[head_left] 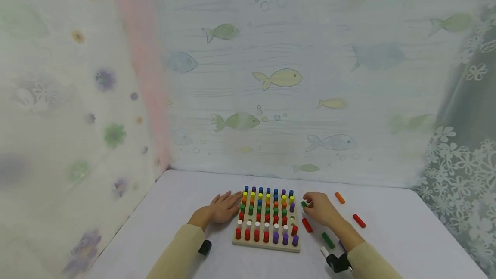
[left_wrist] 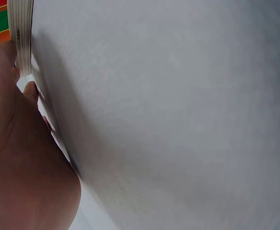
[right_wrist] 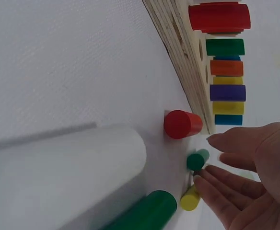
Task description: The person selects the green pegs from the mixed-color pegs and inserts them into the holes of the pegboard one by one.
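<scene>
Head view: your sleeves fill the bottom edge. Your left hand (head_left: 224, 207) lies flat, fingers straight, touching the pegboard's (head_left: 266, 244) left side. Your right hand (head_left: 320, 208), fingers loosely bent, touches a green peg (head_left: 304, 204) just right of the board. Loose pegs lie on the table (head_left: 407, 227): red (head_left: 307, 225), green (head_left: 327, 240), orange (head_left: 339, 197). No writing reads.

Left wrist view: your palm (left_wrist: 20, 167) rests beside the board edge (left_wrist: 22, 33); fingers are hidden.

Right wrist view: fingers (right_wrist: 226, 189) are relaxed, tips at green peg (right_wrist: 197, 159), with a yellow peg (right_wrist: 190, 199) just beside.
</scene>
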The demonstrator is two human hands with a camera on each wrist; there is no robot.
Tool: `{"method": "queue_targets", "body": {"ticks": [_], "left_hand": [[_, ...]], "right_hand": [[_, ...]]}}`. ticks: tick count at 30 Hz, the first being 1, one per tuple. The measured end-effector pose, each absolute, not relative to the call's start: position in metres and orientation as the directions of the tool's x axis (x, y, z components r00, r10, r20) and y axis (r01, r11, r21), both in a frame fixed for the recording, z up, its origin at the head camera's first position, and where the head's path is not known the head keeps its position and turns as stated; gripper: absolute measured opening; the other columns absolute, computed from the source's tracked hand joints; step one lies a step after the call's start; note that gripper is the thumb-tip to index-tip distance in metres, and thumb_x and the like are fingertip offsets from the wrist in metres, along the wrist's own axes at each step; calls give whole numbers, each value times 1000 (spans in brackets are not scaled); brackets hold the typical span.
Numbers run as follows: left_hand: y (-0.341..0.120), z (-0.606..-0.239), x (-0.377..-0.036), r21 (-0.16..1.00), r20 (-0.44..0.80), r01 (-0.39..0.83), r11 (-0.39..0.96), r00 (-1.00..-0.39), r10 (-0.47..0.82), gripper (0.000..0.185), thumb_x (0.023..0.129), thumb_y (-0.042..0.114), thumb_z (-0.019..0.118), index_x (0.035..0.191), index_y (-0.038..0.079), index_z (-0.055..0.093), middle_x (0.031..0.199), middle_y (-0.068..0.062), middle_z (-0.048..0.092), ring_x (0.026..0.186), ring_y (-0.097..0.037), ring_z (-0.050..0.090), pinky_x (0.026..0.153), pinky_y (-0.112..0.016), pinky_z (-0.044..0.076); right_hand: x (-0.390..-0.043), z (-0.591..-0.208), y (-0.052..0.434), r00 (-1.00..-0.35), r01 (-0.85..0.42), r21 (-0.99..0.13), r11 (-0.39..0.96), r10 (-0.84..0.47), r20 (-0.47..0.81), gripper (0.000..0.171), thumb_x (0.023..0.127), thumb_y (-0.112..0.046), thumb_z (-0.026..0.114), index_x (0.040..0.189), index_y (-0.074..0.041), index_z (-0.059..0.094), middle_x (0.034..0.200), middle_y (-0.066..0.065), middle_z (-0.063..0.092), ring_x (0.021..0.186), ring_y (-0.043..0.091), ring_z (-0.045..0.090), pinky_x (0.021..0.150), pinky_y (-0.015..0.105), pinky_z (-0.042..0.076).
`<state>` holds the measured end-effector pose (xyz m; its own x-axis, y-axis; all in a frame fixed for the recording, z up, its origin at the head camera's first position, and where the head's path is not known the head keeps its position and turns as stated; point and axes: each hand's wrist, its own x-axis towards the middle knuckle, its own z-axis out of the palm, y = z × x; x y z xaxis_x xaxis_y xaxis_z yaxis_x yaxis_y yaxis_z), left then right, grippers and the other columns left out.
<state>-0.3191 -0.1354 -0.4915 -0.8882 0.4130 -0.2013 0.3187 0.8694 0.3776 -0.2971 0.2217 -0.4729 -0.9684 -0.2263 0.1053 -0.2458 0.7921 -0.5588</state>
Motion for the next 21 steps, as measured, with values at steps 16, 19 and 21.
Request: {"method": "queue_targets", "body": {"ticks": [16,19,21], "left_hand": [[-138,-487,-330,380,-206,336,862,-877,433,58,110,40,39,164,20,27,169,-3,28,158,-32,13,125,-60,5],[-138,-487,-333,377,-203,344,860,-875,439,59,110,41,38,163,19,27,169,-5,28,157,-33,14,125,-60,5],[-138,-486,-335,371,-203,347,861,-875,440,59,110,41,38,164,19,27,169,-4,28,157,-33,14,125,-60,6]], "right_hand": [[-316,-480,204,-986,-166,-459,873,-145,82,24,91,-1,72,114,4,68,100,12,67,91,24,63,88,46,58],[-318,-481,201,-987,-159,-449,879,-137,80,23,91,-1,72,113,4,68,97,11,67,86,22,61,85,44,59],[-319,-481,200,-988,-157,-453,878,-135,81,22,91,-1,73,112,4,68,96,10,66,84,21,60,82,42,59]]}}
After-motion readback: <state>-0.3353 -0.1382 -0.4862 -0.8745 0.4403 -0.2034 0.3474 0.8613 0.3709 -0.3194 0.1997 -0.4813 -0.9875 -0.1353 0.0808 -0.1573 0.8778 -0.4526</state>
